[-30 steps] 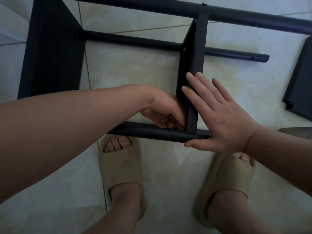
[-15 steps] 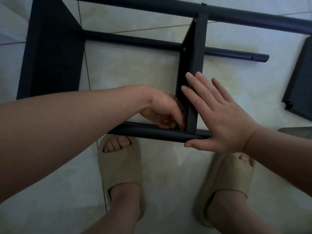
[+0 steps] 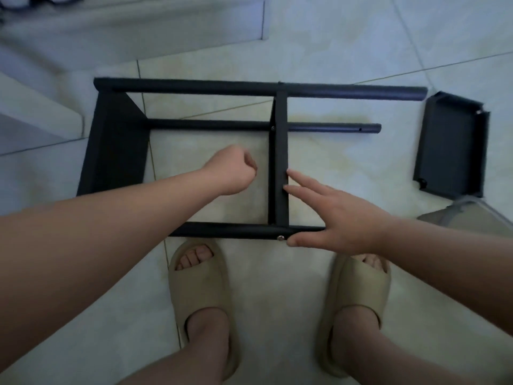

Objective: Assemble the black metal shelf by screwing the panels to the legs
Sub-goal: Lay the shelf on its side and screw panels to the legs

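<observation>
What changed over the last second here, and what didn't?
The left hand left the corner where the middle panel meets the near leg and drew away to the left, curled in a fist. The right hand stays open, fingertips against the panel, thumb on the leg. The view pulled back.
</observation>
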